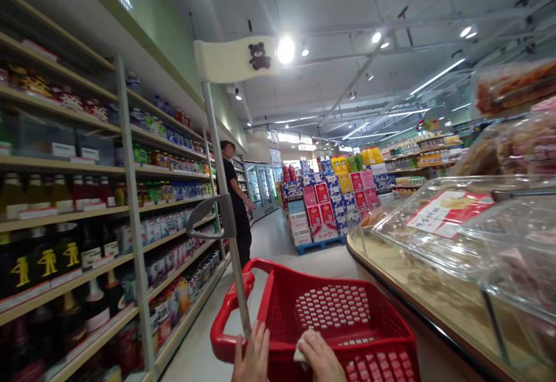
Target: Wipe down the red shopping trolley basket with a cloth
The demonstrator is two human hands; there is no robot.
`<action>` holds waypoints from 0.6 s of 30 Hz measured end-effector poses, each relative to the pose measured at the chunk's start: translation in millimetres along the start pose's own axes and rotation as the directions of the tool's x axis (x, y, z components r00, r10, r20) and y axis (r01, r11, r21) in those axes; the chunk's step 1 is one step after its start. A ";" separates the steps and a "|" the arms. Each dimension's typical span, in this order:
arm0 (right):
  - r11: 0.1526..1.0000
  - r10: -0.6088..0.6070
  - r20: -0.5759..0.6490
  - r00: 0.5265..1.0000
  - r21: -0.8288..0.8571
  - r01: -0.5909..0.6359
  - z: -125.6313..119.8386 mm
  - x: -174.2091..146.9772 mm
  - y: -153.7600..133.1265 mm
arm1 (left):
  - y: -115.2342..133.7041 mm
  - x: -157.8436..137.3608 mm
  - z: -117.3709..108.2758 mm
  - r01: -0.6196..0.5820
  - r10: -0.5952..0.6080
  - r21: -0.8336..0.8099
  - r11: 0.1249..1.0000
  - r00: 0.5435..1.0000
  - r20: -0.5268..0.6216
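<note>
A red plastic shopping basket (278,304) with a perforated wall stands before me, its inside showing no goods. A metal pole (237,272) rises at its left side, carrying a grey handle (211,218) and a cream sign with a bear (234,60). My left hand (252,356) lies at the near rim beside the pole's foot, fingers stretched out and nothing visible in them. Farther right along that rim, my right hand (321,359) presses a crumpled white cloth or tissue (302,350) against the basket; its fingers are bent over it.
Shelves (125,196) of bottles and cans line the left. A person in dark clothes (237,202) stands beside them. Stacked drink boxes (321,214) sit on a blue pallet ahead. On the right, a counter (391,277) has clear-lidded food cases close to the basket.
</note>
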State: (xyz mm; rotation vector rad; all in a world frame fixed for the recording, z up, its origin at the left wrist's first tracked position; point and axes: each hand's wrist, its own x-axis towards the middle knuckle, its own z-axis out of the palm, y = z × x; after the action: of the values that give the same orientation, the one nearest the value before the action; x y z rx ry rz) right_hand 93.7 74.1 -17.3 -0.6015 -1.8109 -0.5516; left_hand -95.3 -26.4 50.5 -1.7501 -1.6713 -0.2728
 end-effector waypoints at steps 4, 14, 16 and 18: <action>0.991 0.116 0.133 0.984 0.046 -0.123 -11.7 -8.3 -12.9 | 19.9 2.3 -18.4 0.080 -0.079 -0.002 0.997 0.982 0.174; 0.911 0.366 0.424 0.828 0.018 -0.411 -66.1 10.0 4.7 | 61.5 0.6 -39.6 0.078 -0.071 -0.027 0.997 0.977 0.203; 0.936 0.303 0.441 0.845 0.030 -0.351 -65.2 2.6 9.9 | 64.0 -1.2 -37.0 0.088 -0.078 -0.039 0.995 0.977 0.199; 0.925 0.361 0.449 0.817 -0.061 -0.375 -73.9 -13.1 31.0 | 63.0 -2.8 -35.5 0.063 -0.052 -0.054 0.997 0.980 0.192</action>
State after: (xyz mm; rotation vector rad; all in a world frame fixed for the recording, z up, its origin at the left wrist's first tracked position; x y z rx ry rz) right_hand 170.1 49.3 -5.5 -1.1056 -2.0559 -0.1164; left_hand -25.6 -45.7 54.2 -1.8226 -1.8697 -0.1878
